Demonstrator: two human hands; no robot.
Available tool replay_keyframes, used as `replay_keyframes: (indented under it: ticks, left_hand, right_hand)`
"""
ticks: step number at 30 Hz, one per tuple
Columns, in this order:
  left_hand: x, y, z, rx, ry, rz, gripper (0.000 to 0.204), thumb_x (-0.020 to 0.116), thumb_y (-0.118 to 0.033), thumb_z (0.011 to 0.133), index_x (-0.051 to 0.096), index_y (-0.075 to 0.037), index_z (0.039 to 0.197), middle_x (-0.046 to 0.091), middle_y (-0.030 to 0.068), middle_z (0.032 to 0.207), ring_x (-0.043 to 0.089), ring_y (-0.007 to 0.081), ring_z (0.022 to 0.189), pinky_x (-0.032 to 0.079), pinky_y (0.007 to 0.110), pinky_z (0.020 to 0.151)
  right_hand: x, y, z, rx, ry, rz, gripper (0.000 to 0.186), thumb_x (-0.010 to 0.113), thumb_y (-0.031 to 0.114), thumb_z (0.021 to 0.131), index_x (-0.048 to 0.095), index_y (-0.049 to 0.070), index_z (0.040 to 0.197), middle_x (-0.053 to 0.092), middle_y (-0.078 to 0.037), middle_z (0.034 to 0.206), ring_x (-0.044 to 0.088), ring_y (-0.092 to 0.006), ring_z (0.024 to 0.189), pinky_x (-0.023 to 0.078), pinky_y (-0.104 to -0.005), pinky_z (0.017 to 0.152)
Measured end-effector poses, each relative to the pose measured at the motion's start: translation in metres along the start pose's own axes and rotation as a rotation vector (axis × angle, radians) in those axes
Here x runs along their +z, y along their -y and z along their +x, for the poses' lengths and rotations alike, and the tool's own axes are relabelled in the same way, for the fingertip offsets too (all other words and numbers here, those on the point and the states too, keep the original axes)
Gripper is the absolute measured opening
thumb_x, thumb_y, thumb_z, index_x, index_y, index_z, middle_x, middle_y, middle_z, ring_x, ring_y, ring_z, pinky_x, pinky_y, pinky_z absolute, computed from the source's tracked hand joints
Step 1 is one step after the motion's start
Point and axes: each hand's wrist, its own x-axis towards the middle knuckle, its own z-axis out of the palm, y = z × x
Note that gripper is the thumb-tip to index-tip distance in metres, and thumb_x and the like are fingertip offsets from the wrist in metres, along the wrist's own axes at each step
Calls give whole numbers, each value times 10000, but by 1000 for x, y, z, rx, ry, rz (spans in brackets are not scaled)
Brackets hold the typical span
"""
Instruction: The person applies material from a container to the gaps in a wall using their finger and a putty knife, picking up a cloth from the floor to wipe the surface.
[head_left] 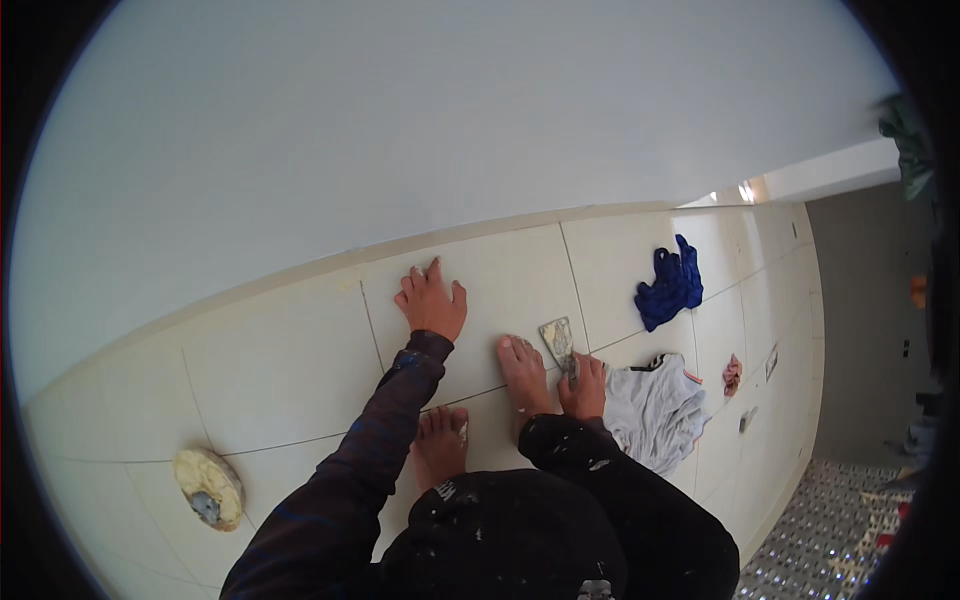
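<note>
My left hand (432,303) reaches down to the floor near the baseboard (490,222). Its fingers are apart and hold nothing, and a fingertip carries a pale smear. In my right hand (585,390) is a putty knife (556,340). Its flat, squarish blade, caked with pale putty, points away from me beside my bare right foot (523,375). A round, shallow tub (228,470) of cream-coloured paste, with a grey lump on it, sits on the tiles at the far left.
Right of my right hand lies a crumpled light grey cloth (655,410). Farther off are a dark blue cloth (668,285) and a small pinkish rag (733,375). A pale wall (400,120) rises ahead from the tiled floor (280,390). My bare left foot (441,440) stands below my left hand.
</note>
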Motion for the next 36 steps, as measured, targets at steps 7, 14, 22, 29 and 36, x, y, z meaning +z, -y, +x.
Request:
replay_keyframes:
  ticks: [7,14,22,29,36]
  left_hand:
    - [-72,52,-30,119,91,-168,585,650,-178,908,511,-48,1462,556,242,1304,489,414,1234,370,526,1038]
    - [-203,218,-149,-261,-383,249,526,583,-50,892,485,53,1399,527,283,1374,449,449,1251,365,523,1092]
    - [-219,232,-267,-625,-410,834,489,560,-360,992,546,37,1279,606,251,1233,549,436,1166,423,527,1006]
    - [-69,51,-231,-90,94,404,426,528,-357,1016,568,22,1206,642,210,1158,590,401,1124,435,507,993]
    - [-17,21,-236,18,157,589,381,479,-352,1046,589,0,1137,662,187,1116,609,385,1115,444,502,962]
  right_hand:
    - [1,-71,7,171,-87,7,425,663,134,898,592,21,1301,600,-220,1169,578,-428,1119,482,-500,948]
    - [-10,-160,16,379,-215,-162,432,673,115,888,600,66,1310,614,-204,1176,578,-422,1137,479,-490,972]
    - [-37,-183,127,381,-357,-121,688,789,266,808,527,156,1434,453,-210,1481,458,-428,1355,448,-535,1078]
    - [-49,-230,192,304,-389,42,515,778,346,851,635,156,1308,532,-187,1349,603,-402,1168,531,-486,953]
    - [-112,-85,157,-214,-189,239,171,742,198,878,739,75,997,607,-91,862,664,-331,743,534,-424,634]
